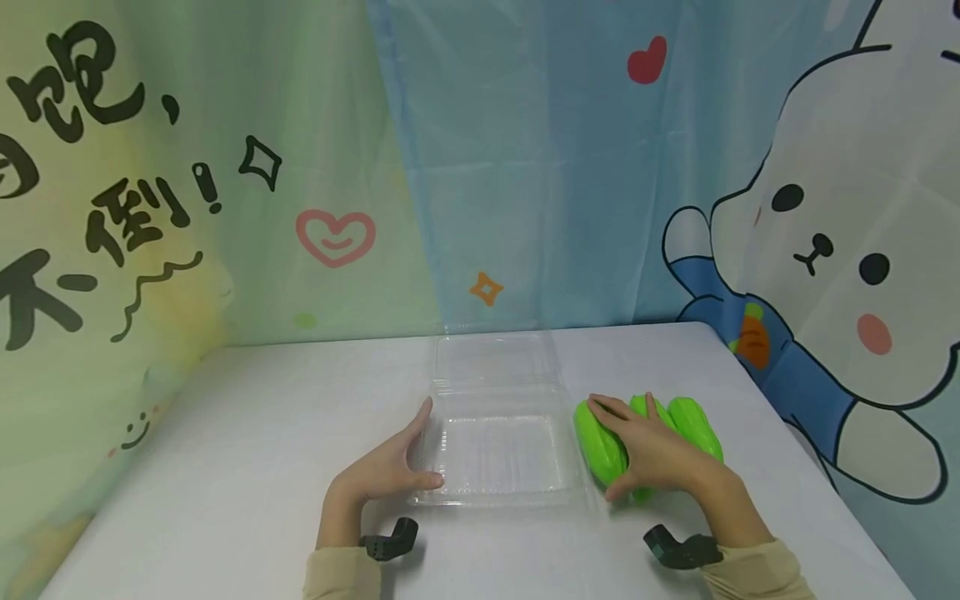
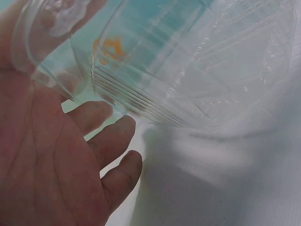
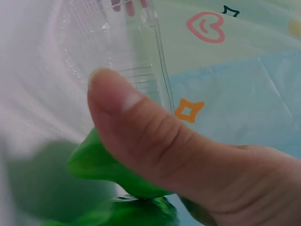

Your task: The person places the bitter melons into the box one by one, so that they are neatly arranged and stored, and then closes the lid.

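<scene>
A clear plastic container (image 1: 501,454) with its hinged lid (image 1: 492,357) folded back lies on the table. My left hand (image 1: 386,467) holds its left side, thumb at the near corner and a finger along the side wall; in the left wrist view three lower fingers (image 2: 120,136) lie apart from the plastic. To the right are three bright green, elongated, lobed vegetable-like pieces. My right hand (image 1: 651,446) grips the leftmost green piece (image 1: 597,446), with its thumb (image 3: 136,117) at the near end. The palm partly hides the middle piece (image 1: 640,405); the rightmost green piece (image 1: 693,425) lies beyond the knuckles.
A white-covered table (image 1: 247,467) carries everything. Behind it hangs a printed curtain (image 1: 510,167) with hearts and a cartoon bear. Each wrist wears a small black camera, one at the left (image 1: 392,540) and one at the right (image 1: 682,550).
</scene>
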The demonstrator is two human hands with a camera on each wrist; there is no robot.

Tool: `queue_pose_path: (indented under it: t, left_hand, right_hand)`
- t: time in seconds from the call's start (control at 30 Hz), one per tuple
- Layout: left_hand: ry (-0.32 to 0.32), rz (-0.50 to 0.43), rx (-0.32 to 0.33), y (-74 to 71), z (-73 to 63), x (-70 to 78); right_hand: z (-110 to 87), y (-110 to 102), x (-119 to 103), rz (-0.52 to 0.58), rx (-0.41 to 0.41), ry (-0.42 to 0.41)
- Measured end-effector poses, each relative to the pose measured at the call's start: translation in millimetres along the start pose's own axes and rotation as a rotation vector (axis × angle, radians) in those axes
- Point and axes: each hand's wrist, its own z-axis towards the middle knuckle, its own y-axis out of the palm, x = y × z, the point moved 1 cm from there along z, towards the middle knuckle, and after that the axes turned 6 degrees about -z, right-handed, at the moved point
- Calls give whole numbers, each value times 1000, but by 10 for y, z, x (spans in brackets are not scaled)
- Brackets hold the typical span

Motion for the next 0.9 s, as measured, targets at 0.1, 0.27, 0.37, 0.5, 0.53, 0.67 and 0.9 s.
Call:
queue_pose_path:
  t: [0.1, 0.27, 0.37, 0.5, 0.53, 0.67, 0.9]
  left_hand:
    - [9, 0, 1, -1, 0, 4]
    - [12, 6, 0, -2, 3, -1]
    - [18, 9, -6, -4, 3, -12]
    - [42, 12, -7, -6, 3, -24]
    - [44, 12, -6, -6, 3, -23]
    - [32, 9, -3, -8, -2, -8]
    - [16, -3, -11, -11, 4, -10]
  right_hand:
    - [-5, -3, 22, 10, 15, -7]
    - [-19, -22, 50, 25, 33, -3]
    - [-26, -36, 53, 33, 34, 2]
    - [-19, -51, 44, 40, 42, 4]
    - [-16, -51, 43, 41, 46, 5]
    - [-3, -54, 46, 40, 68, 13]
    - [2, -74, 41, 69, 89, 33]
